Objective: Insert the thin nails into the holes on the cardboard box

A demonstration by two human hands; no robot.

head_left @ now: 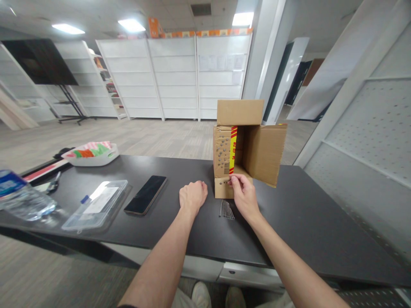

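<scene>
An open cardboard box (222,169) stands on the dark table, its flaps spread upward, rightward and down at the front. Many small grey metal heads dot its left front panel, and a few more show on the lower flap (221,193). My right hand (245,194) is closed in a pinch at that lower flap; whatever lies between its fingertips is too small to make out. Just below the box lies a row of several thin metal nails (227,209). My left hand (192,197) rests on the table as a loose fist, left of the box, with nothing visible in it.
Left of my hands are a black phone (146,194), a clear plastic case (96,205), a water bottle (24,199) and a white basket (93,158) with colourful contents. A perforated panel (369,141) borders the table's right side. White shelving (176,77) stands far behind.
</scene>
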